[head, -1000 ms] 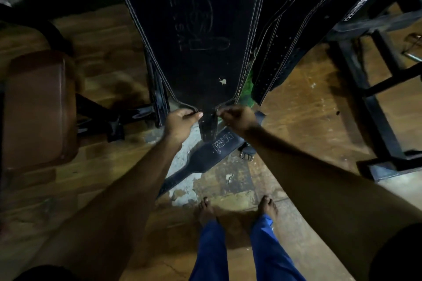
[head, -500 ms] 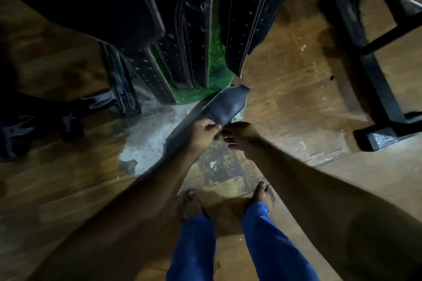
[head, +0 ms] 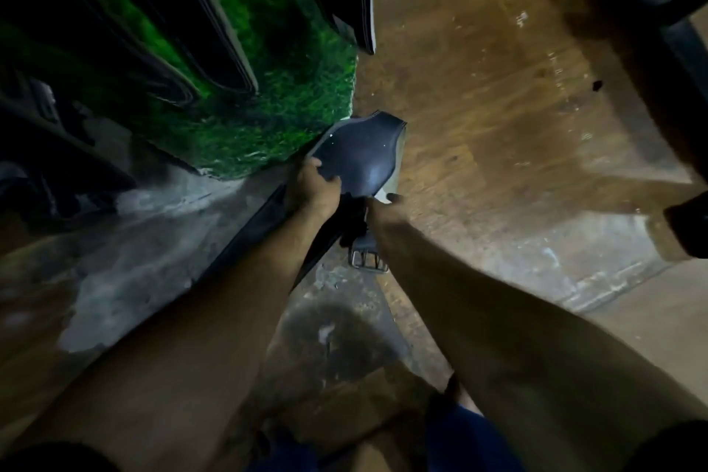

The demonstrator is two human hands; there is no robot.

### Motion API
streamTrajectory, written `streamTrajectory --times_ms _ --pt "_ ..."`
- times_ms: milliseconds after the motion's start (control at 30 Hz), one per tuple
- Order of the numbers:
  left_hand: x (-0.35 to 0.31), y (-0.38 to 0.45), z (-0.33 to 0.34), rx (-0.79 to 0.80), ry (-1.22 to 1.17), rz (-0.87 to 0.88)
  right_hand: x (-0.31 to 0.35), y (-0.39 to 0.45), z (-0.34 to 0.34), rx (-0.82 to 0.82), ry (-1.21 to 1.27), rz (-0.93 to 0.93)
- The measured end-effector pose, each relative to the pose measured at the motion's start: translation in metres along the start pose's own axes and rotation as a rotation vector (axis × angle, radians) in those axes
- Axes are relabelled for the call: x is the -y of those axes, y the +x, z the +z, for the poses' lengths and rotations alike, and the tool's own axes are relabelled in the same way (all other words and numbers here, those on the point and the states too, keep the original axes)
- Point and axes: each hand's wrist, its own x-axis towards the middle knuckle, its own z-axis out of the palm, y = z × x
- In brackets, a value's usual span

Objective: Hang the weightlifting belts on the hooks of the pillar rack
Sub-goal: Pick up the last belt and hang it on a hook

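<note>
Beside the green pillar (head: 276, 96), the left hand (head: 312, 190) grips a dark belt (head: 360, 161); the right hand (head: 383, 209) pinches its lower edge.

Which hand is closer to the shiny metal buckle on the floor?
The right hand. It sits just above the buckle, at the belt's lower edge. The left hand grips the belt's wide part, further up and to the left.

Worn wood floor (head: 479, 119), grey bare patch (head: 126, 280) at left edge. Green turf (head: 268, 88) covers the pillar base. Black metal frame (head: 674, 23) at top right corner. Blue trouser legs (head: 471, 441) at bottom edge.
</note>
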Motion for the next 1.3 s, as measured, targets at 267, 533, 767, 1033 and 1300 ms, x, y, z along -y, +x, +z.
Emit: streamTrajectory --times_ms 267,533,767,1033,1300 --pt "0.011 0.049 0.017 -0.1 0.361 0.159 -0.013 0.057 0.015 -0.008 0.135 -0.157" --pt "-0.023 -0.023 -0.052 0.129 0.026 0.117 -0.014 -0.063 -0.043 0.147 0.377 -0.142" --pt "-0.078 -0.16 -0.16 0.231 -0.096 0.221 0.036 -0.246 -0.081 0.192 0.324 -0.139" --pt "-0.2 -0.299 -0.296 0.152 -0.351 0.343 0.146 -0.427 -0.115 0.264 0.359 -0.254" --pt "-0.289 -0.422 -0.415 0.178 -0.526 0.32 0.238 -0.581 -0.148 0.347 0.4 -0.517"
